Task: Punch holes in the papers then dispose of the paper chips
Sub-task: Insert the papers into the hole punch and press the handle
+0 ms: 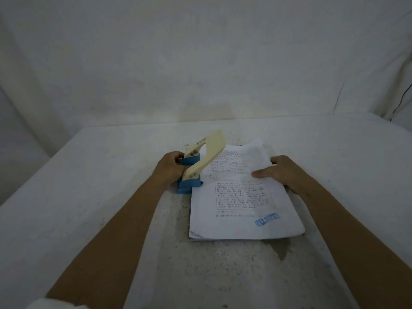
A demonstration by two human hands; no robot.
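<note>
A hole punch (201,160) with a blue base and a raised cream lever stands on the white table (89,186). A stack of printed papers (240,201) with a blue stamp lies to its right, its left edge tucked into the punch. My left hand (169,167) grips the back of the punch's blue base. My right hand (278,172) holds the stack's right edge, thumb on top of the sheets, fingers under or beside them. No paper chips are visible.
A white wall rises behind the table's far edge. The table's left edge (40,175) drops off close to my left arm. A brownish stain (282,253) marks the tabletop near the papers' front right corner. A dark cable (401,101) hangs at the far right.
</note>
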